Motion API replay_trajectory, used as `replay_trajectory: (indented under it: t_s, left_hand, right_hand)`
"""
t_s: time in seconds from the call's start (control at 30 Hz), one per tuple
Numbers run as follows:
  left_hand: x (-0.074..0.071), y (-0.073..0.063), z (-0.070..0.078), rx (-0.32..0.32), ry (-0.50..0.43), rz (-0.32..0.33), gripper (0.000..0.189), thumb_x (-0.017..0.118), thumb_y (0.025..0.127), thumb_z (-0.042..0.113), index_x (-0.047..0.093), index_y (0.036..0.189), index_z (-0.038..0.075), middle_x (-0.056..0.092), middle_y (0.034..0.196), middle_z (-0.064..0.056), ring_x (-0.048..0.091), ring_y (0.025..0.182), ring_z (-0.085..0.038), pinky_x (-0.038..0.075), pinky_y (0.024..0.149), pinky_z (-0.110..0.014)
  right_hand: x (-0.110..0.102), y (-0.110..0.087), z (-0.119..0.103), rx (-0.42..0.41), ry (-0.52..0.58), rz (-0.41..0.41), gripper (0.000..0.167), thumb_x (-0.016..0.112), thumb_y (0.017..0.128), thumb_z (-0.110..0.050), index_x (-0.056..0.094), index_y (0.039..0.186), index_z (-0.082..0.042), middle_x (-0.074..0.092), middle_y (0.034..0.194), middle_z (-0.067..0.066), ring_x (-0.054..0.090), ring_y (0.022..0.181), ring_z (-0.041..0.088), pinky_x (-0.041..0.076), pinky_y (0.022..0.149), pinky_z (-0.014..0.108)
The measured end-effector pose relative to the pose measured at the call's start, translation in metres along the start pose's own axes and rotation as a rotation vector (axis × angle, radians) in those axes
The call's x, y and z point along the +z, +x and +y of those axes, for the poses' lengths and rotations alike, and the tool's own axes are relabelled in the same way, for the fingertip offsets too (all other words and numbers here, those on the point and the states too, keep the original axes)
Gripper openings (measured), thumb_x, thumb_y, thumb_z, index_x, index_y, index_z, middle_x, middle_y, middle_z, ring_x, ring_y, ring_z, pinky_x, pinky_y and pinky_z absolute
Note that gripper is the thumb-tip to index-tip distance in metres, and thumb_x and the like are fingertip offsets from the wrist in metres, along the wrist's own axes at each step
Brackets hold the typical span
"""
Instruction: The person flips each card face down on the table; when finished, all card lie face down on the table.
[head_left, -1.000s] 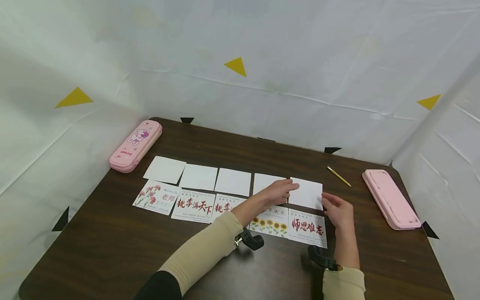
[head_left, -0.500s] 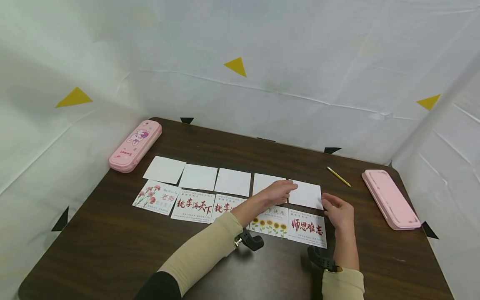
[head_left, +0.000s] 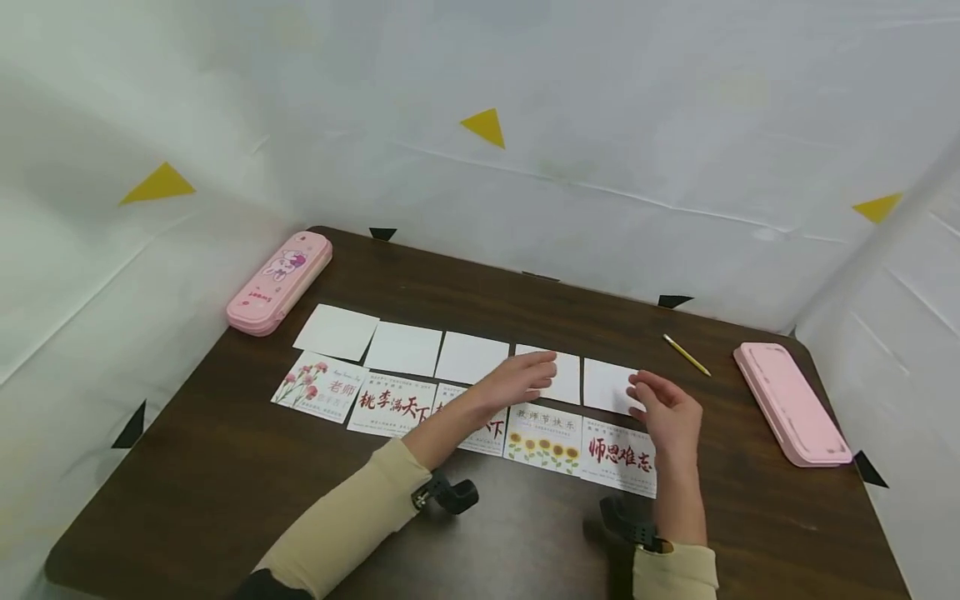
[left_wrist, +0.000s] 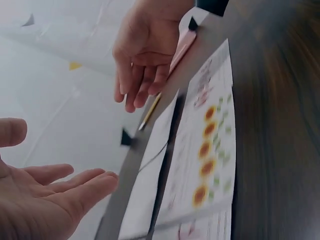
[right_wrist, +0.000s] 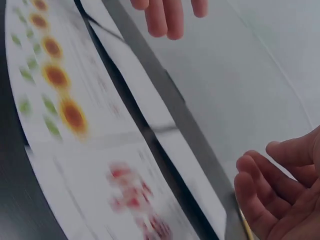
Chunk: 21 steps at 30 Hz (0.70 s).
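Note:
My left hand [head_left: 517, 382] hovers over the cards, fingers extended and holding nothing; it overlaps the fourth blank white card [head_left: 566, 379] in the head view. Over the right edge of the rightmost blank card [head_left: 606, 387] is my right hand [head_left: 670, 417], its fingers loosely bent around empty space. The right wrist view has that right hand [right_wrist: 285, 195] raised above the cards. Below the blank row lie printed cards: a sunflower card [head_left: 543, 437], a card with red characters [head_left: 618, 454] at the right end, and a carnation card [head_left: 318, 387] at the left end.
A yellow pencil [head_left: 686, 355] lies behind the cards on the right. One pink pencil case [head_left: 279, 282] sits at the table's left edge, another pink case [head_left: 793, 404] near the right edge. White sheeting [head_left: 600, 125] encloses the dark wooden table [head_left: 225, 500].
Both hands have come away from the rightmost blank card, the left moving leftward and the right lifting slightly. That card shifted a little left earlier, closer to its neighbour. The head view tilted slightly.

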<state>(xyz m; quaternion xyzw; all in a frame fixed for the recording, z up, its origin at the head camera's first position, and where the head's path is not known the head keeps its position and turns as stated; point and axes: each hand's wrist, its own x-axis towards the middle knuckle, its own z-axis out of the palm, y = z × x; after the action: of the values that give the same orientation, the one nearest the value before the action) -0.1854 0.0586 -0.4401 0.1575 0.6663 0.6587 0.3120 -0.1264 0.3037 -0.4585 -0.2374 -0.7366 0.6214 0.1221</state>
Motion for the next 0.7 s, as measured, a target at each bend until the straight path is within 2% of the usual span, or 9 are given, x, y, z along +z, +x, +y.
replay_trajectory:
  t_s: [0.13, 0.23, 0.33, 0.4, 0.47, 0.57, 0.7]
  left_hand:
    - [-0.044, -0.045, -0.002, 0.063, 0.082, 0.067, 0.057, 0.048, 0.103, 0.033, 0.036, 0.151, 0.006, 0.045, 0.148, -0.017, 0.048, 0.132, -0.029, 0.041, 0.106, -0.043]
    - [-0.077, -0.082, -0.004, 0.116, 0.137, 0.138, 0.056, 0.047, 0.104, 0.030, 0.034, 0.152, 0.005, 0.044, 0.148, -0.020, 0.046, 0.133, -0.032, 0.041, 0.105, -0.046]
    - [-0.110, -0.118, -0.010, 0.143, 0.211, 0.253, 0.055, 0.048, 0.104, 0.029, 0.035, 0.151, 0.003, 0.045, 0.146, -0.022, 0.045, 0.133, -0.035, 0.041, 0.105, -0.049]
    - [-0.130, -0.139, -0.016, 0.141, 0.301, 0.352, 0.055, 0.048, 0.104, 0.028, 0.036, 0.150, 0.002, 0.047, 0.144, -0.023, 0.046, 0.132, -0.036, 0.040, 0.105, -0.051]
    - [-0.148, -0.157, -0.021, 0.105, 0.412, 0.460, 0.055, 0.049, 0.104, 0.030, 0.037, 0.150, 0.002, 0.048, 0.143, -0.024, 0.047, 0.129, -0.038, 0.038, 0.105, -0.053]
    - [-0.170, -0.177, -0.027, 0.005, 0.621, 0.584, 0.060, 0.047, 0.103, 0.036, 0.037, 0.149, -0.001, 0.047, 0.141, -0.027, 0.046, 0.127, -0.044, 0.035, 0.104, -0.060]
    - [-0.190, -0.190, -0.034, -0.162, 0.829, 0.664, 0.068, 0.045, 0.102, 0.042, 0.033, 0.149, -0.006, 0.039, 0.143, -0.035, 0.038, 0.129, -0.053, 0.030, 0.100, -0.070]
  right_hand:
    - [0.045, -0.019, -0.013, -0.007, 0.025, -0.152, 0.032, 0.061, 0.099, -0.016, 0.064, 0.125, 0.002, 0.069, 0.117, 0.014, 0.070, 0.097, 0.021, 0.058, 0.075, 0.028]
    - [0.086, -0.037, -0.017, -0.004, 0.095, -0.324, 0.031, 0.059, 0.099, -0.009, 0.061, 0.126, 0.006, 0.067, 0.119, 0.019, 0.069, 0.099, 0.025, 0.058, 0.077, 0.034]
    - [0.127, -0.060, -0.015, 0.019, 0.193, -0.524, 0.033, 0.059, 0.098, -0.005, 0.058, 0.128, 0.010, 0.066, 0.120, 0.022, 0.069, 0.101, 0.028, 0.058, 0.079, 0.038]
    - [0.152, -0.075, -0.014, 0.048, 0.247, -0.652, 0.035, 0.059, 0.098, -0.004, 0.056, 0.130, 0.010, 0.065, 0.122, 0.023, 0.068, 0.104, 0.031, 0.057, 0.080, 0.040]
    - [0.174, -0.089, -0.014, 0.086, 0.292, -0.759, 0.038, 0.058, 0.098, -0.005, 0.054, 0.133, 0.010, 0.062, 0.126, 0.024, 0.066, 0.108, 0.033, 0.056, 0.082, 0.041]
    - [0.204, -0.105, -0.016, 0.166, 0.347, -0.872, 0.040, 0.057, 0.098, -0.004, 0.051, 0.136, 0.009, 0.058, 0.131, 0.026, 0.063, 0.113, 0.034, 0.055, 0.085, 0.041]
    - [0.240, -0.120, -0.018, 0.265, 0.386, -0.942, 0.042, 0.055, 0.098, 0.000, 0.049, 0.138, 0.010, 0.055, 0.134, 0.027, 0.060, 0.118, 0.034, 0.054, 0.088, 0.042]
